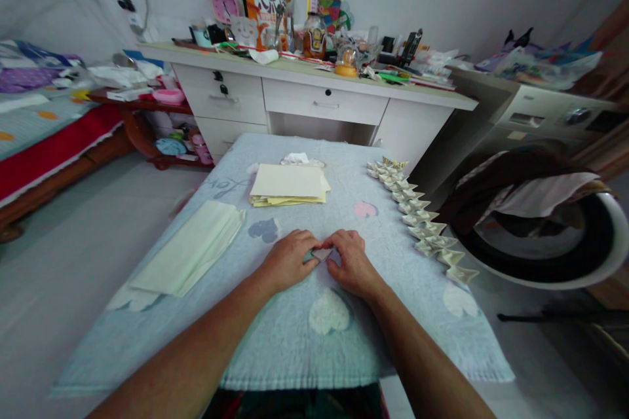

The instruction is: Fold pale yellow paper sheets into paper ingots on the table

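Head view: pale sheets (189, 249) lie at the left of the cloth-covered table (295, 353), then a paper stack (289, 182) farther back. The left hand (291, 260) has its grip pinched on one end of a small folded paper (322, 253), near the table's middle; the right hand (352, 263) pinches the other end. Folded paper shapes (417, 216) line the right edge.

A small folded paper (322, 254) sits between the left hand (291, 260) and the right hand (350, 263), fingers at either end covering much of it. The visible part is pale grey and roughly triangular, narrowing toward the near side. Whether it touches the cloth (268, 344) cannot be told.
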The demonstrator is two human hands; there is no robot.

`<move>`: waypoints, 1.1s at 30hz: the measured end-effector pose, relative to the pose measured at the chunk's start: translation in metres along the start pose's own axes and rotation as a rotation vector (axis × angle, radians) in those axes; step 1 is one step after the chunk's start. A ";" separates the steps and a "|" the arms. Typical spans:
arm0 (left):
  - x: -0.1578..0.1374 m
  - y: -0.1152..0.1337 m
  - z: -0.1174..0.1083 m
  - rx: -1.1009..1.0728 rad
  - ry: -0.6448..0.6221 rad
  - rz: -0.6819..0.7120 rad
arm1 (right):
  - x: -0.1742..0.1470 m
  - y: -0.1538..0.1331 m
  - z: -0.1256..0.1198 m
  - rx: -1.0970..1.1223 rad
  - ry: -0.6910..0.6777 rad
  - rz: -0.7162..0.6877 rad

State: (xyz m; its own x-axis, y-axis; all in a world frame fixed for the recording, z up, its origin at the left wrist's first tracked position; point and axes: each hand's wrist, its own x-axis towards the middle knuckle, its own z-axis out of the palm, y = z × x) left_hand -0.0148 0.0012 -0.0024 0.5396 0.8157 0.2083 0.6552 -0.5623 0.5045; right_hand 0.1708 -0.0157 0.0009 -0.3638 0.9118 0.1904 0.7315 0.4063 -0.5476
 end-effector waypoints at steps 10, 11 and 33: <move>0.000 -0.004 0.002 -0.024 0.019 0.032 | 0.001 0.000 0.000 -0.013 -0.016 -0.004; 0.000 -0.004 0.002 -0.019 0.018 0.040 | 0.001 0.000 0.000 -0.019 -0.014 -0.006; 0.001 -0.003 0.000 -0.031 0.015 0.002 | 0.004 0.001 0.002 -0.043 -0.028 -0.077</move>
State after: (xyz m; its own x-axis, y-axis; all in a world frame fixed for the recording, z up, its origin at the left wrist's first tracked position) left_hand -0.0163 0.0035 -0.0032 0.5331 0.8166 0.2214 0.6372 -0.5596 0.5299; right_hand 0.1689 -0.0119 -0.0005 -0.4351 0.8762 0.2074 0.7245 0.4775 -0.4971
